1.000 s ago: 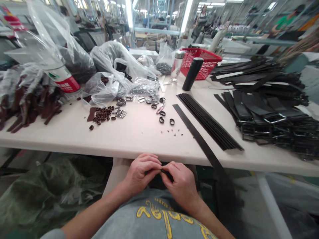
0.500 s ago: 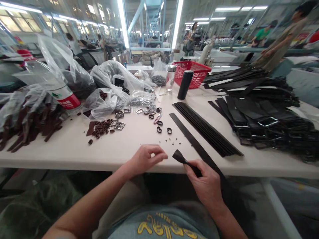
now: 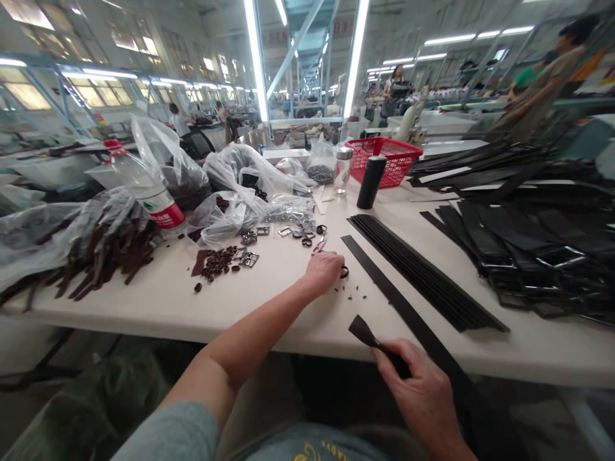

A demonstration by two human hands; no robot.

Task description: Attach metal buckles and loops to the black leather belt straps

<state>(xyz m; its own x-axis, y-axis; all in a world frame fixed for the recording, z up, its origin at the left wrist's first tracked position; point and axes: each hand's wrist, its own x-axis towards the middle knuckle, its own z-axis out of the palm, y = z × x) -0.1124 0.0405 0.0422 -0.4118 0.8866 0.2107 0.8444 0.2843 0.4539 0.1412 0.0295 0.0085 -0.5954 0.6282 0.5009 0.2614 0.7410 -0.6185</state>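
My left hand (image 3: 325, 272) is stretched out over the table, on top of the spot where small black loops lie. Its fingertips point down and away from me, so their grip is hidden. One black loop (image 3: 344, 272) shows at its right side, and small scissors with a pinkish part (image 3: 319, 245) lie just beyond it. Near the table's front edge, my right hand (image 3: 418, 381) is closed around a black belt strap (image 3: 364, 330), whose flat end sticks out to the left. Tiny dark bits (image 3: 350, 297) are scattered between the hands. A long black strap (image 3: 379, 282) runs diagonally past my right hand.
Several black strips (image 3: 423, 272) lie to the right, beside a heap of buckled black belts (image 3: 538, 250). Brown loops (image 3: 218, 264) and metal buckles (image 3: 248, 258) sit left of centre. Behind stand a black flask (image 3: 371, 182), a glass bottle (image 3: 342, 171), a red basket (image 3: 384, 160) and plastic bags (image 3: 240, 166).
My left hand has moved forward and right, from near the strap end to the black loops. My right hand still holds the strap. The view has shifted.
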